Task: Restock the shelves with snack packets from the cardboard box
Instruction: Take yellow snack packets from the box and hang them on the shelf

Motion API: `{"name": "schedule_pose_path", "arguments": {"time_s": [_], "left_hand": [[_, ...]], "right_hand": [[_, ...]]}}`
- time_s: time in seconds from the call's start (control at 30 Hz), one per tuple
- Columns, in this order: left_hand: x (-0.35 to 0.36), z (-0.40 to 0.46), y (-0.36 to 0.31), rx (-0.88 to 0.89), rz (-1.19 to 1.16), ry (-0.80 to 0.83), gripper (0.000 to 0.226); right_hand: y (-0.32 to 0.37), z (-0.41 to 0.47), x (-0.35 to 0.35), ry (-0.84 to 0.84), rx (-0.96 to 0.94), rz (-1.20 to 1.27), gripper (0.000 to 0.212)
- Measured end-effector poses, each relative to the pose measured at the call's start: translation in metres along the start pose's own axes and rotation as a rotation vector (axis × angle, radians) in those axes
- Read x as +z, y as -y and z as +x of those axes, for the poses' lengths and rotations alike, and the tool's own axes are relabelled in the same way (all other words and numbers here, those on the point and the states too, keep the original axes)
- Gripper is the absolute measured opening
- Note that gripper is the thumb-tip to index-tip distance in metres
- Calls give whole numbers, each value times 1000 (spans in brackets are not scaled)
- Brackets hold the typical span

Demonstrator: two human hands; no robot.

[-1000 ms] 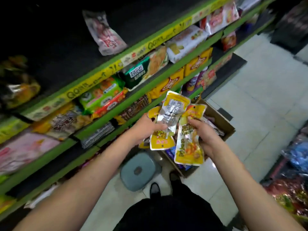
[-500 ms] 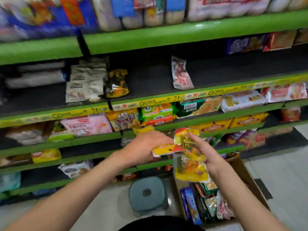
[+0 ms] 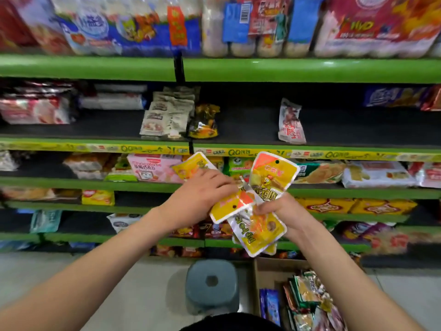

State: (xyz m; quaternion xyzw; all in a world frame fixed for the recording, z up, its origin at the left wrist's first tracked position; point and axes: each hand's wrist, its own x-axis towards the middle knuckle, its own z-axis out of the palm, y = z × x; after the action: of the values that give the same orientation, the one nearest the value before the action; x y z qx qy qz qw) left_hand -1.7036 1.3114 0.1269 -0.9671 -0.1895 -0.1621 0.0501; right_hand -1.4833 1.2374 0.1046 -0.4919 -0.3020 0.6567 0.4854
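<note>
Head view: both hands meet in front of the green-edged shelves (image 3: 310, 70), sharing a fan of glossy yellow-and-orange snack packets (image 3: 274, 177). The left hand (image 3: 200, 194) curls over those on its side; the right hand (image 3: 279, 209) grips the others (one hanging downward). The open brown cardboard box (image 3: 267, 271) sits on the floor below, beside a grey plastic stool (image 3: 212, 287)

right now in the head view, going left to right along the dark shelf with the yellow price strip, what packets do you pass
pink and white packs → stack of pale beige packets → gold packet → lone red and white packet → blue pack at the far right
</note>
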Motion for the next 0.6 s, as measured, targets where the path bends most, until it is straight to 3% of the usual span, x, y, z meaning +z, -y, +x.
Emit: {"name": "schedule_pose_path", "arguments": {"time_s": [0.07,0.17,0.23,0.33,0.4,0.5,0.6], "left_hand": [[-9,-3,5,-280,-128,-27,52],[-20,-1,6,-745,-513,-129,29],[-26,5,6,-952,-711,-120,22],[-26,23,1,-1067,-669,129,55],[-23,40,-7,-1152,-762,181,74],[-18,54,-13,-1178,-929,155,84],[-19,52,-4,-1074,-1239,269,89]], "right_hand": [[2,2,5,-89,-35,28,49],[4,8,10,-201,-83,74,42],[2,15,15,-283,-114,117,34],[-9,26,32,-333,-198,108,43],[-20,31,51,-290,-252,78,44],[-33,35,74,-185,-261,40,47],[-33,34,73,-188,-191,118,37]]}}
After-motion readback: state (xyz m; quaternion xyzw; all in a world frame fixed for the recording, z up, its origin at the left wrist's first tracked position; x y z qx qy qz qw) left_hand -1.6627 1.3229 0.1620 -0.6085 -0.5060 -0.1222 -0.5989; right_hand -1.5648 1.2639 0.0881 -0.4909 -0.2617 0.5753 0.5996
